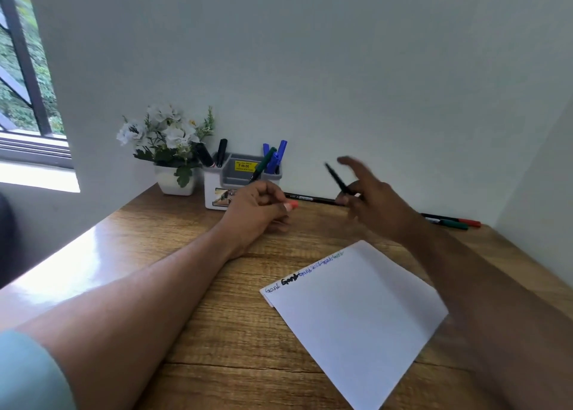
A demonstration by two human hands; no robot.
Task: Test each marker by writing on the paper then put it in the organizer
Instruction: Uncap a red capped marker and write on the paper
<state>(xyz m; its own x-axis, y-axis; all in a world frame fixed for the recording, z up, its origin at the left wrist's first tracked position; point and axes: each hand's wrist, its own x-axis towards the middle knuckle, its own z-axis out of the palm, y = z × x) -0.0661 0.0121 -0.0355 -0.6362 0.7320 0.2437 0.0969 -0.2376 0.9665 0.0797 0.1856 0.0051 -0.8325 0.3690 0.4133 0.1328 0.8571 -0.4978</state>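
Meanwhile, left of the organizer (pixel 242 178) stands a flower pot (pixel 175 178); right of it, markers (pixel 451 220) lie on the bench (pixel 192 301). Before it, the left hand (pixel 255 212) grips a red-capped marker (pixel 290 205); the blurred right hand (pixel 373 202) pinches a black marker (pixel 336 178). Nearer lies the paper (pixel 356 316).

Home study corner: wooden desk (pixel 192 288), flowerpot (pixel 175 178), window (pixel 28 68).

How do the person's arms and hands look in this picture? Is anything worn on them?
Both forearms are bare down to the wrists. The left arm has a short pale green sleeve at its upper end, in the bottom left corner. No sleeve shows on the right arm. No ring, watch, bracelet or glove shows on the left hand. The right hand is blurred, so small things there cannot be told.
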